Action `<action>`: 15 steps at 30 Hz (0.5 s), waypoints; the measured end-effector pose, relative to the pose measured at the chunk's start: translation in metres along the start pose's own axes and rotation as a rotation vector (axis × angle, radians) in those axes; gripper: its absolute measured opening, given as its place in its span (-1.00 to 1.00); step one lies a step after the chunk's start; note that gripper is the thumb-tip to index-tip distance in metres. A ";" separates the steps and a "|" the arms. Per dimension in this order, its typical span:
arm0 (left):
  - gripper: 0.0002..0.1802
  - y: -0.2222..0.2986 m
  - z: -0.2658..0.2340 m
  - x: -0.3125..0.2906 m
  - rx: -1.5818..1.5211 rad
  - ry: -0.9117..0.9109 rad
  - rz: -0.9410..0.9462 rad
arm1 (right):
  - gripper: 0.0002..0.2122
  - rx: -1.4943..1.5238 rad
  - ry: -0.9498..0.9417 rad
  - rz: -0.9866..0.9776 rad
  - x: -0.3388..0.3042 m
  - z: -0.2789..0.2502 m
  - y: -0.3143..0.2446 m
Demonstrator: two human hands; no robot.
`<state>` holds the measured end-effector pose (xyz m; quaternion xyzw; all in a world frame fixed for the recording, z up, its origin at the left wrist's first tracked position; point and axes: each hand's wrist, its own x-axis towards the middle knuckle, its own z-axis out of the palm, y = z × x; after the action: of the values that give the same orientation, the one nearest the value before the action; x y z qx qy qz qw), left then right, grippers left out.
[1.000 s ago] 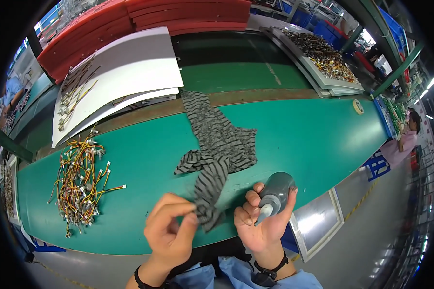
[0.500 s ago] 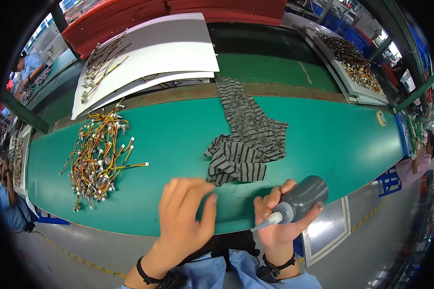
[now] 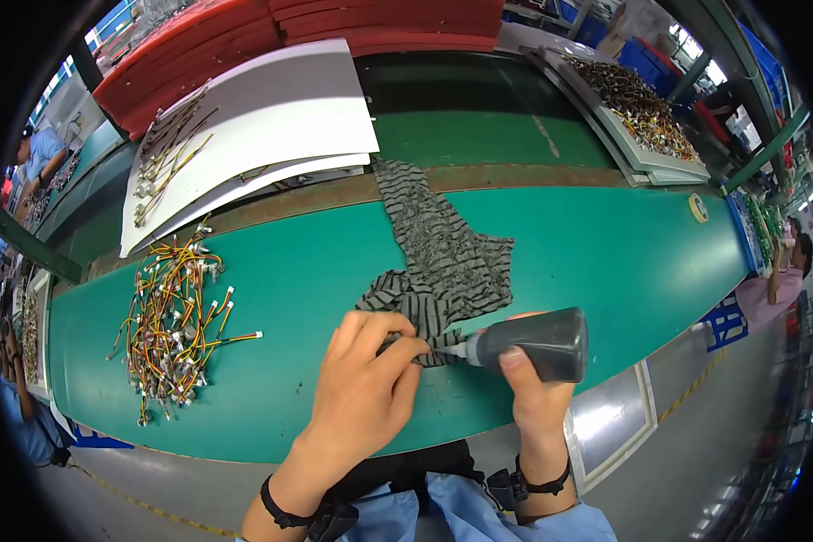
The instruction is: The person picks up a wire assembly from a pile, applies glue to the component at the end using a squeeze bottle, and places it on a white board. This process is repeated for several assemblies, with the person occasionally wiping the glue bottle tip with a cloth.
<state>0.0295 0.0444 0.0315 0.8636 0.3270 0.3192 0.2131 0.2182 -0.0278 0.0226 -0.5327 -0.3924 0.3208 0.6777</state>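
Observation:
A dark grey squeeze bottle lies tipped on its side in my right hand, its pale nozzle pointing left. The nozzle tip meets the near end of a grey-and-black striped cloth, which lies crumpled on the green table. My left hand is closed, with bent fingers pinching the cloth's near edge right beside the nozzle. Its fingertips are partly hidden by the cloth folds. Both wrists wear black bands.
A heap of yellow, red and black wire leads with white connectors is on the left of the green table. White sheets with more leads stand behind. A tape roll sits far right, below a wire-filled tray.
My right hand has raised the bottle and brought its nozzle to the cloth. The left hand has moved from above bare table onto the cloth's near edge and closed.

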 end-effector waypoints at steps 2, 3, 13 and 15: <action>-0.64 0.005 0.003 0.002 -0.057 0.017 -0.045 | -0.65 0.022 -0.064 0.042 -0.001 0.003 0.003; -0.65 0.009 0.004 0.003 -0.114 0.039 -0.087 | -0.65 0.024 -0.062 0.050 -0.002 0.004 0.004; -0.72 0.018 0.006 -0.006 -0.154 0.131 -0.049 | -0.44 0.182 -0.223 -0.204 -0.006 -0.005 0.006; -0.73 0.022 0.004 -0.005 -0.170 0.120 -0.023 | -0.43 0.189 -0.229 -0.203 -0.008 -0.009 0.008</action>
<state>0.0385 0.0254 0.0397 0.8181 0.3207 0.3944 0.2690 0.2217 -0.0370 0.0123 -0.3841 -0.4870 0.3450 0.7045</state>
